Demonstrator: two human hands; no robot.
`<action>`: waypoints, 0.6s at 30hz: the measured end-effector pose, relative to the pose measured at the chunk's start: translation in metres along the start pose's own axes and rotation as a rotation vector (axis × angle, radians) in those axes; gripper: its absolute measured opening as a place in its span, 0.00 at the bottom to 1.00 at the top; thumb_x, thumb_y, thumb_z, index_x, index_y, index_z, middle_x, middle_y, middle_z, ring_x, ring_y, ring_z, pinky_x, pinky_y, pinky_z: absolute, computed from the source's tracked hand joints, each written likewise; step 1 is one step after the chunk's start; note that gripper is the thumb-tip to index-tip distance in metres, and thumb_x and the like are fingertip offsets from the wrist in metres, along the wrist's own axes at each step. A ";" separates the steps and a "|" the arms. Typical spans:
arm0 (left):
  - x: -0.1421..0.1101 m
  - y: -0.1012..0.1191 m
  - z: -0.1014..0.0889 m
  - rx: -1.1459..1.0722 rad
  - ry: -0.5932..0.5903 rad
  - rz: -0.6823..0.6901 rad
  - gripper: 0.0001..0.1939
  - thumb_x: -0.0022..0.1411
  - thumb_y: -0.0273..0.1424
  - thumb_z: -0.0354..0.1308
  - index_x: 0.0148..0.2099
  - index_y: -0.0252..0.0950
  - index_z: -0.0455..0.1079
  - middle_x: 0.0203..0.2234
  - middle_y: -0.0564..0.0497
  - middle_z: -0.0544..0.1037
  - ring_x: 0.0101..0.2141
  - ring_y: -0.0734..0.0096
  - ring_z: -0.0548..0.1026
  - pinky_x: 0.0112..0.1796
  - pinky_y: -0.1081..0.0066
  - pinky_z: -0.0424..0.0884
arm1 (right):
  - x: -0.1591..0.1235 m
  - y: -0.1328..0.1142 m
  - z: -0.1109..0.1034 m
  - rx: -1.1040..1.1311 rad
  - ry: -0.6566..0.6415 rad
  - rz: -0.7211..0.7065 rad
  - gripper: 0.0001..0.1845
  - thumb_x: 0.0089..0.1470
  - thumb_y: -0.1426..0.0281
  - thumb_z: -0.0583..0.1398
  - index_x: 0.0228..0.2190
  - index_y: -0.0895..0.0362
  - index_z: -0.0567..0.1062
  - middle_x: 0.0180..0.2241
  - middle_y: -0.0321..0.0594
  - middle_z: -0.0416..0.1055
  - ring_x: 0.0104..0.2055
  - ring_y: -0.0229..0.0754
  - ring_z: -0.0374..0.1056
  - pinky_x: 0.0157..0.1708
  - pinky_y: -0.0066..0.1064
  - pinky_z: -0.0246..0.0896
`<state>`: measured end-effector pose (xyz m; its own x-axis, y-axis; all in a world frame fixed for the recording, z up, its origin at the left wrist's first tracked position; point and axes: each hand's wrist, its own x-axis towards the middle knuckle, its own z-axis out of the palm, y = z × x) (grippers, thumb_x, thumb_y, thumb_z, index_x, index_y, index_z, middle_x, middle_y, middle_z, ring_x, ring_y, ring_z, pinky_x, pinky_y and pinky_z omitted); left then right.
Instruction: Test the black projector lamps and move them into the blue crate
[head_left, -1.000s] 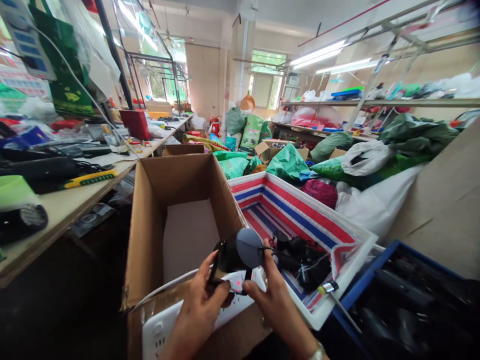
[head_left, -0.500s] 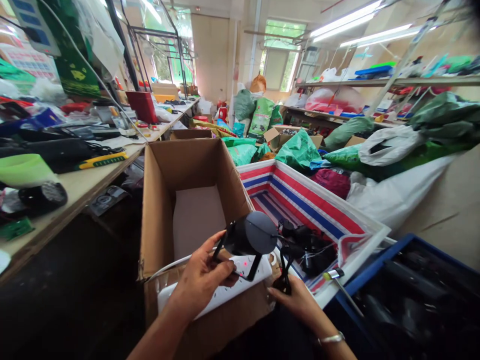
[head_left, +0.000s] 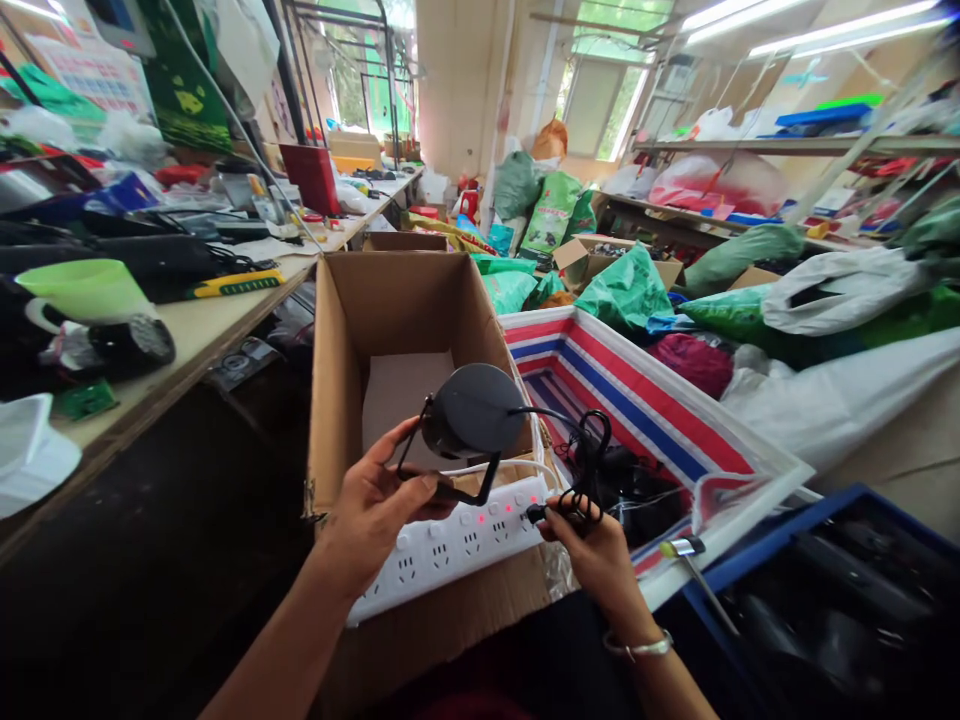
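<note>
My left hand point(head_left: 386, 510) is closed on the U-shaped bracket of a black device with a round, flat back point(head_left: 476, 408); its front is turned away from me. A black cable runs from the device to my right hand point(head_left: 592, 545), which pinches a black plug point(head_left: 537, 513) along with the bundled cable point(head_left: 592, 450). The plug is at the right end of a white power strip point(head_left: 439, 560); whether its pins are in a socket I cannot tell. Several red lights glow on the strip, which lies on cardboard across the near side of an open cardboard box point(head_left: 330, 390).
Right of the box stands a striped bag-like bin point(head_left: 637, 400) with black items inside. A blue crate point(head_left: 697, 600) of dark parts is at the far right, with a hammer-like tool point(head_left: 701, 580) across its edge. A cluttered workbench point(head_left: 217, 340) runs along the left.
My right hand has brought the plug up to the power strip's right end. The device has moved left and up in view with my left hand, and the camera has shifted.
</note>
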<state>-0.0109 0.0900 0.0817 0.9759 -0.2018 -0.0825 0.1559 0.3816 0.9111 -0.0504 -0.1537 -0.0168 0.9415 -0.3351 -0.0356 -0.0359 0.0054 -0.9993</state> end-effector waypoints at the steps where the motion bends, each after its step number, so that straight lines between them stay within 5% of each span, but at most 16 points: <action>1: 0.000 -0.002 -0.002 0.003 0.002 -0.001 0.34 0.53 0.28 0.64 0.60 0.36 0.56 0.27 0.52 0.79 0.30 0.63 0.80 0.31 0.67 0.78 | 0.001 0.004 0.000 -0.017 0.010 -0.014 0.20 0.40 0.57 0.68 0.30 0.59 0.73 0.29 0.38 0.74 0.29 0.42 0.73 0.32 0.38 0.71; 9: 0.003 -0.011 -0.010 -0.051 0.025 -0.001 0.33 0.52 0.29 0.64 0.59 0.39 0.59 0.27 0.54 0.77 0.29 0.64 0.79 0.30 0.69 0.77 | -0.007 0.008 0.002 -0.239 0.024 -0.135 0.14 0.43 0.60 0.66 0.30 0.57 0.76 0.32 0.41 0.74 0.36 0.46 0.71 0.38 0.40 0.69; 14: 0.006 -0.020 -0.006 -0.047 0.000 0.009 0.33 0.52 0.30 0.65 0.59 0.37 0.59 0.28 0.53 0.76 0.30 0.67 0.77 0.33 0.66 0.77 | -0.012 0.024 0.012 -0.679 0.005 -0.484 0.10 0.54 0.64 0.58 0.33 0.56 0.76 0.34 0.46 0.76 0.38 0.49 0.73 0.38 0.40 0.69; 18: 0.006 -0.031 0.001 -0.060 -0.063 0.028 0.31 0.52 0.30 0.62 0.59 0.36 0.61 0.29 0.52 0.75 0.28 0.72 0.74 0.32 0.70 0.73 | -0.003 0.046 0.000 -0.740 0.035 -0.573 0.12 0.51 0.62 0.61 0.33 0.58 0.76 0.32 0.46 0.77 0.34 0.50 0.75 0.34 0.38 0.71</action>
<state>-0.0097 0.0758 0.0534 0.9688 -0.2459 -0.0300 0.1392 0.4404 0.8869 -0.0553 -0.1529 -0.0628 0.8715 -0.1295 0.4731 0.2147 -0.7664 -0.6054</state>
